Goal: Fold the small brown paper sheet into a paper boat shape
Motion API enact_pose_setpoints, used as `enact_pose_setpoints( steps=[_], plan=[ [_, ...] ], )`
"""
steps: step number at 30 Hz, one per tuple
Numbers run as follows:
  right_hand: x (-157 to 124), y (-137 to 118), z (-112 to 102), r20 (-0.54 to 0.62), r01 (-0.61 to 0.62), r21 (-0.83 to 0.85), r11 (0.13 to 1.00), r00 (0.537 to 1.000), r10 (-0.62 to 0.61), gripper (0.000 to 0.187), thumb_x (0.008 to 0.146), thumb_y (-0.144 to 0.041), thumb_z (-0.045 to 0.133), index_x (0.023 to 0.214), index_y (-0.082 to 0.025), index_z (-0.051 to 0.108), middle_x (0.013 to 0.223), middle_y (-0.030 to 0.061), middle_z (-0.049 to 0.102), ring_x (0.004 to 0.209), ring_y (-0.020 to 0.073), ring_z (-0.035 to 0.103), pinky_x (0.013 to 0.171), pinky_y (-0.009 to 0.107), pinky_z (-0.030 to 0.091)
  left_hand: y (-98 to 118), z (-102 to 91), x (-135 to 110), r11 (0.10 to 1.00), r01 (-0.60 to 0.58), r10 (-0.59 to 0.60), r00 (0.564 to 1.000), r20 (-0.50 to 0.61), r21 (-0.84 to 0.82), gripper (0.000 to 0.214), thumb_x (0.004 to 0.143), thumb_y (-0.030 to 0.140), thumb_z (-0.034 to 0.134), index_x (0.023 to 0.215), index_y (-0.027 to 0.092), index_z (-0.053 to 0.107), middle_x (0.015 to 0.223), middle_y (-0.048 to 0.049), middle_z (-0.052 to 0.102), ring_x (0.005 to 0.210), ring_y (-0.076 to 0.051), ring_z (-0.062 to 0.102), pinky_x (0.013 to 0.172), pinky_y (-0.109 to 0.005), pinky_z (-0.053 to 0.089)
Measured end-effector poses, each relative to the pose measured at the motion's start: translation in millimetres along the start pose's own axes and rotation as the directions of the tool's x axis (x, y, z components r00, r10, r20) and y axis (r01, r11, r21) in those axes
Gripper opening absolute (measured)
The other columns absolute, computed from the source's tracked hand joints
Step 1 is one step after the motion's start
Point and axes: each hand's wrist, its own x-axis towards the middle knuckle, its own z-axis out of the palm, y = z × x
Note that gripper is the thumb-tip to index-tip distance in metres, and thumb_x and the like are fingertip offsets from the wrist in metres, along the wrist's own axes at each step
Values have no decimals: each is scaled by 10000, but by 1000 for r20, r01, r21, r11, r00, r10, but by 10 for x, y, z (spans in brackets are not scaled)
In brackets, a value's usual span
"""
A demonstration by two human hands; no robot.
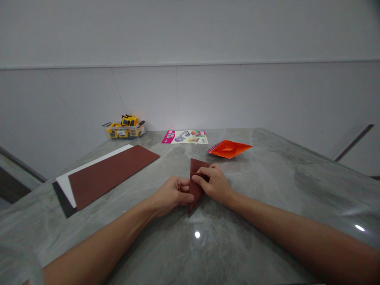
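Observation:
A folded piece of brown paper (195, 194) is held between both hands above the middle of the grey table. My left hand (175, 194) pinches its left edge, thumb in front and the other fingers bent behind. From the right, my right hand (216, 183) grips the upper part, its thumb pressed on the front fold. The paper's top flap points up and its lower corner points down toward me. My right fingers hide part of its right side. Just beyond my right hand lies a stack of folded paper boats, an orange one (231, 149) on top.
On the left of the marbled table (267, 237), brown sheets (114, 174) overlap white (63, 188) and black paper (65, 206). At the back stand a clear plastic box (118, 132) holding yellow toy vehicles (129, 120) and a printed booklet (186, 137) near the wall.

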Motion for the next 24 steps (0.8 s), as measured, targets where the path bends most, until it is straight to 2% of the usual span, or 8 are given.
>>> enact_pose_setpoints(
  steps=[13, 24],
  plan=[
    [-12, 18, 23, 11, -14, 10, 1000, 1000, 14, 140, 834, -242, 638, 704, -190, 655, 662, -24, 663, 649, 145, 510, 752, 331, 281, -18, -32, 2, 999, 33, -34, 999, -10, -36, 179, 628, 167, 735, 791, 107, 692, 746, -56, 663, 651, -120, 585, 642, -242, 449],
    [-5, -6, 15, 14, -19, 5, 1000, 1000, 19, 139, 844, -250, 618, 728, -195, 673, 683, -10, 677, 670, 153, 533, 779, 344, 290, 14, -9, -13, 999, 47, -48, 998, -30, -15, 186, 616, 195, 752, 766, 114, 677, 744, -51, 653, 649, -120, 581, 633, -242, 443]
  ],
)
